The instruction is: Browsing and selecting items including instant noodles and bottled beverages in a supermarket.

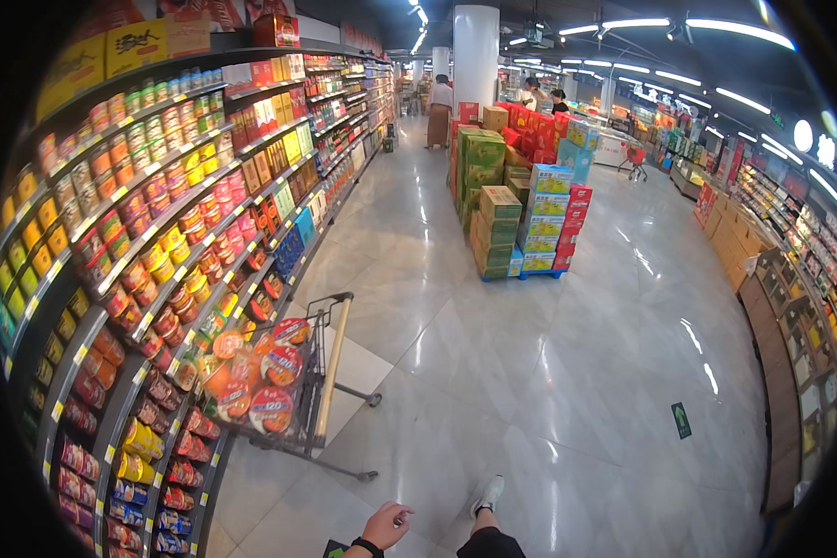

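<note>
My left hand [386, 524], with a black band at the wrist, hangs low at the bottom of the view, fingers curled. A small dark spot shows at its fingers; whether it is an object or a gap I cannot make out. Apart from the hand, ahead and to the left, a wire shopping cart [319, 397] stands against the shelf, its pale handle [335, 366] turned towards the aisle. Instant noodle bowls [272, 410] with red lids and other packs fill its basket. My right hand is out of view.
Shelves of cup noodles [160, 261] run along the left. Stacked cartons [500, 227] rise from a blue pallet [545, 274] mid-aisle. A person [439, 111] stands farther back, others behind the cartons. Wooden display units [774, 390] line the right; a red cart [633, 159] is distant.
</note>
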The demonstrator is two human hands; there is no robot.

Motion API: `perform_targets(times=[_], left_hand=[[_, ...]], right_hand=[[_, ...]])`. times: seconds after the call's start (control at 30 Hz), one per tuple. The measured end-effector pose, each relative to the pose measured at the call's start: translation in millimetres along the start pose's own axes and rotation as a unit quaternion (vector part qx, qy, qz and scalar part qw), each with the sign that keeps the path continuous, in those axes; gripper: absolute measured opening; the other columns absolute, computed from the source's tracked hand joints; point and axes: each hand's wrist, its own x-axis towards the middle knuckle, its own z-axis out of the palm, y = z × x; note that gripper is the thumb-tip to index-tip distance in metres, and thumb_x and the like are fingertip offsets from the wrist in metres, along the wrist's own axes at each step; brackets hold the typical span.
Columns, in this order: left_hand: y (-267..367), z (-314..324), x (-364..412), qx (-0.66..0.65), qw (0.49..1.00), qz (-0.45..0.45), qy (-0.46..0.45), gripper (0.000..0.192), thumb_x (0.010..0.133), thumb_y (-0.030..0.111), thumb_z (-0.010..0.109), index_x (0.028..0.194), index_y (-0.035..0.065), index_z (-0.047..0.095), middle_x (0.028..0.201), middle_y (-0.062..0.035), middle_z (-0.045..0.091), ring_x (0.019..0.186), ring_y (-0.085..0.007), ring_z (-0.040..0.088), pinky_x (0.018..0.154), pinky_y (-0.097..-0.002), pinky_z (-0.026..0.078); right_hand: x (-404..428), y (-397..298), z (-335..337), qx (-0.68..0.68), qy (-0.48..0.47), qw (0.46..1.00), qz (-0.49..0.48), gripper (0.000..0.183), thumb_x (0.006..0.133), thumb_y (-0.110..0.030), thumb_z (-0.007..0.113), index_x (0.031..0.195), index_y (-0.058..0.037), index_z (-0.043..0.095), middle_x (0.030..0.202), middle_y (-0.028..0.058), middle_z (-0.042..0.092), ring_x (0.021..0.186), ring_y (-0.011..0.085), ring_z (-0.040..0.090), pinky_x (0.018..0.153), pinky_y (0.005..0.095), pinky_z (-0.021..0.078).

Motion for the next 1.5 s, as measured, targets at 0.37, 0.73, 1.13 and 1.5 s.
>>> perform_targets(times=[0.37,0.73,1.13,1.5], left_hand=[[49.3,-14.5,244.1,0.005,0.981,-0.105,0.165,0.024,0.082,0.010,0.065,0.105,0.0102,0.066,0.080,-0.0087,0.066,0.071,-0.0213,0.064,0.064,-0.0357,0.052],[47.0,-99.5,593.7,-0.033,0.984,-0.044,0.171,0.020,0.082,0.011,0.067,0.101,0.0073,0.066,0.089,-0.0133,0.064,0.079,-0.0262,0.065,0.071,-0.0362,0.054],[226.3,-162.9,993.0,0.015,0.974,0.212,0.082,0.020,0.073,-0.004,0.072,0.092,0.0042,0.067,0.084,-0.0076,0.058,0.067,-0.0161,0.056,0.065,-0.0278,0.051],[272.0,-69.9,1109.0,-0.002,0.989,0.146,0.019,0.024,0.075,0.003,0.076,0.098,0.0037,0.067,0.088,-0.0086,0.062,0.078,-0.0205,0.065,0.070,-0.0325,0.052]], right_hand=[[347.0,-288.8,-413.4,0.025,0.023,0.999,0.008,0.030,0.087,-0.030,0.061,0.092,-0.0035,0.073,0.078,0.0112,0.073,0.074,0.0218,0.071,0.074,0.0373,0.0552],[565.1,-467.5,-567.8,0.153,0.059,0.986,0.033,0.029,0.089,-0.027,0.063,0.104,-0.0028,0.070,0.084,0.0102,0.073,0.070,0.0183,0.071,0.069,0.0336,0.0558],[595.6,-356.5,-501.7,0.377,0.032,0.881,0.284,0.023,0.089,-0.018,0.062,0.098,0.0003,0.071,0.081,0.0097,0.073,0.066,0.0200,0.071,0.058,0.0316,0.0562],[839.3,-382.5,-730.6,0.224,0.064,0.960,0.157,0.027,0.088,-0.030,0.060,0.095,-0.0065,0.072,0.079,0.0080,0.072,0.070,0.0183,0.069,0.068,0.0348,0.0544]])
